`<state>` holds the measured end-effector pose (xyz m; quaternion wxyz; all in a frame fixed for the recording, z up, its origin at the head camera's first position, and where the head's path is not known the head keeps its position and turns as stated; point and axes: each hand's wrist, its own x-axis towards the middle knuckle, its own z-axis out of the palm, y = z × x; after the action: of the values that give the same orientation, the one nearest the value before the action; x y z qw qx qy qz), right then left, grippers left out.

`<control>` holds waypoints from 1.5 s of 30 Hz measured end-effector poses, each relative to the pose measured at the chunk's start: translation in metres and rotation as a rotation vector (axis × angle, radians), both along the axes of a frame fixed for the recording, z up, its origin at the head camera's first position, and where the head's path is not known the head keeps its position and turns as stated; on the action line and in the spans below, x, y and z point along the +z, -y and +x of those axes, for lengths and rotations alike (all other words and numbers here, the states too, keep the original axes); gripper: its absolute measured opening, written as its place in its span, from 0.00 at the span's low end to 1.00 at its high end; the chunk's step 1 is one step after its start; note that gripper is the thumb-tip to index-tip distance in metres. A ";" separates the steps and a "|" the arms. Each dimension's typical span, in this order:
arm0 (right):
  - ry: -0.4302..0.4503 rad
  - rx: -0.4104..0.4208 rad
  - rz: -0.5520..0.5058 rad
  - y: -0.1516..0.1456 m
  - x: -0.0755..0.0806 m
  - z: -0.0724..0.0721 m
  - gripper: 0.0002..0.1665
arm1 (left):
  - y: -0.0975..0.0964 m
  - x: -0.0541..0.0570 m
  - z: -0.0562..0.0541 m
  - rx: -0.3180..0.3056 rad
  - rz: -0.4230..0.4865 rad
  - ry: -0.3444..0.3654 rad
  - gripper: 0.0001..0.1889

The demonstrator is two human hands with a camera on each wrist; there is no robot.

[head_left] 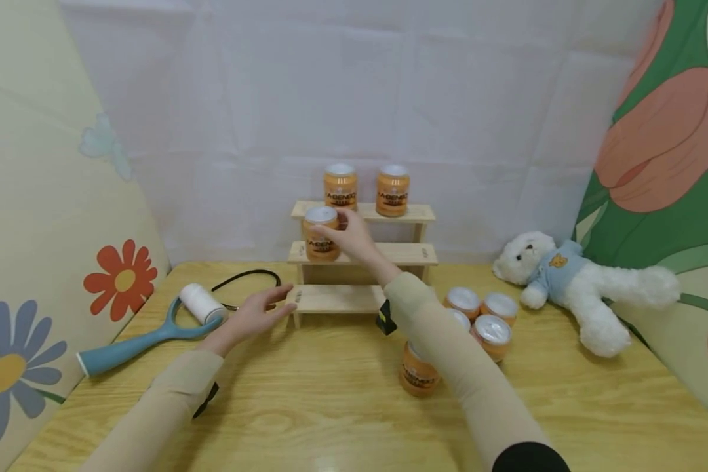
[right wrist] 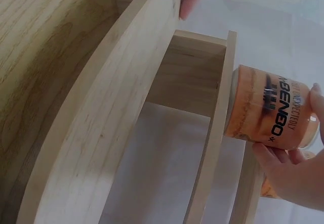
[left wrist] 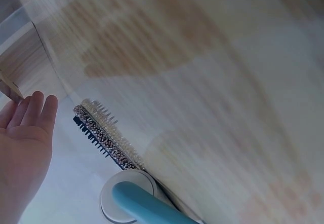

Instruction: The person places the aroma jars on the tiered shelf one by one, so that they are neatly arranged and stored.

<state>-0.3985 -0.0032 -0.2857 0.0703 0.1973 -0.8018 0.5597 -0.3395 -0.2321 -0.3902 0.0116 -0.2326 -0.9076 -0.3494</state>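
An orange can (head_left: 321, 239) with a silver lid stands at the left end of the middle step of a wooden three-step rack (head_left: 339, 299). My right hand (head_left: 358, 237) grips that can between thumb and fingers; in the right wrist view the can's base (right wrist: 234, 102) meets the step. At the rack's lower left end is my left hand (head_left: 254, 318), fingers extended and fingertips at the bottom step's edge. Two more orange cans, one on the left (head_left: 340, 187) and one on the right (head_left: 393, 191), stand on the top step.
Several orange cans (head_left: 493, 331) stand on the table right of the rack, partly behind my right sleeve. A white teddy bear (head_left: 569, 269) lies farther right. To the left are a blue-handled tool (head_left: 132, 347), a white roll (head_left: 200, 303) and a hairbrush (left wrist: 109, 138).
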 end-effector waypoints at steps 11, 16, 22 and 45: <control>0.038 -0.047 -0.030 0.003 0.002 -0.002 0.34 | -0.001 0.002 0.000 -0.001 -0.011 -0.006 0.33; 0.038 -0.060 -0.030 0.005 0.001 -0.002 0.34 | -0.001 0.002 0.001 0.000 -0.005 0.006 0.34; 0.014 -0.082 -0.036 0.007 -0.001 -0.001 0.32 | -0.001 0.002 0.002 0.003 -0.013 0.004 0.33; 0.029 -0.041 0.203 -0.031 0.012 0.014 0.33 | 0.000 0.001 0.000 0.011 -0.031 0.019 0.34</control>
<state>-0.3848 0.0274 -0.2735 0.0495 0.1789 -0.8590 0.4771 -0.3398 -0.2323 -0.3895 0.0014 -0.2244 -0.9143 -0.3371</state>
